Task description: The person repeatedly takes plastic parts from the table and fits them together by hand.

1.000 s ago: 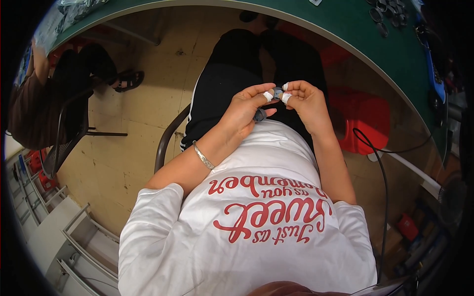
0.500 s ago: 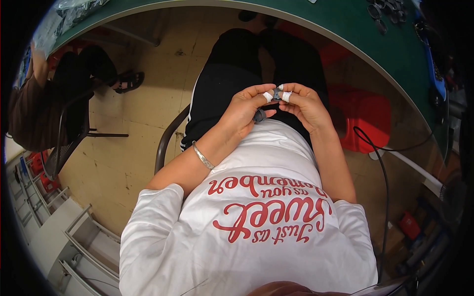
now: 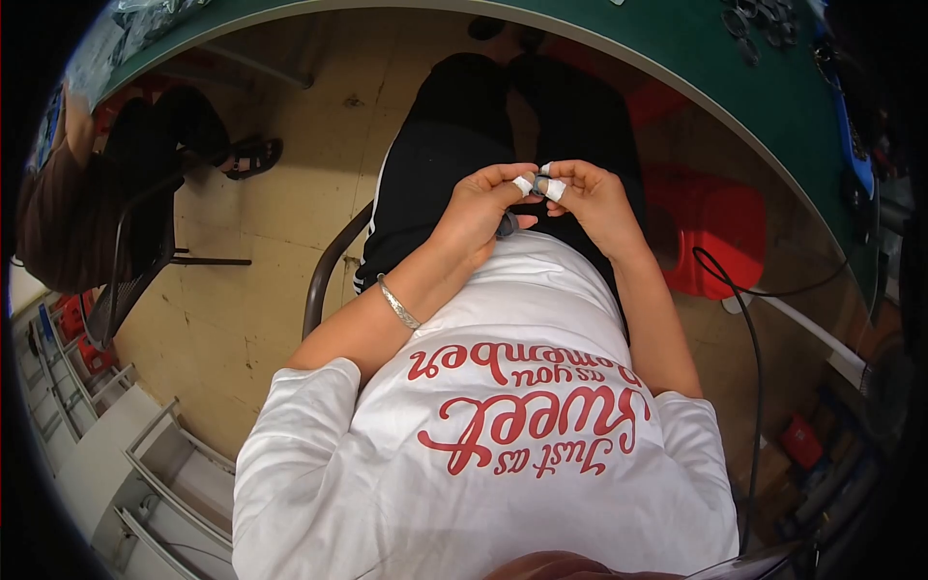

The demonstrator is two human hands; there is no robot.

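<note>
Above my lap, a small dark grey part (image 3: 537, 184) is pinched between the fingertips of both hands. It is mostly covered by fingers, so its exact kind cannot be made out. My left hand (image 3: 478, 208) has its thumb and forefinger closed on it, and white tape wraps the thumb. A second dark grey round piece (image 3: 507, 224) is tucked in the lower fingers of that same hand. From the other side my right hand (image 3: 594, 203) grips the part with its taped thumb and fingers.
A green table (image 3: 667, 39) with a pale edge curves ahead, bearing several dark round pieces (image 3: 749, 29) at the far right. A red stool (image 3: 715, 232) and a black cable (image 3: 754, 358) are on the right. Another person (image 3: 72, 213) sits at the left.
My right hand has shifted slightly, its thumb now tilted and moved left over the small part. The left hand stays nearly still, with the second piece in its fingers.
</note>
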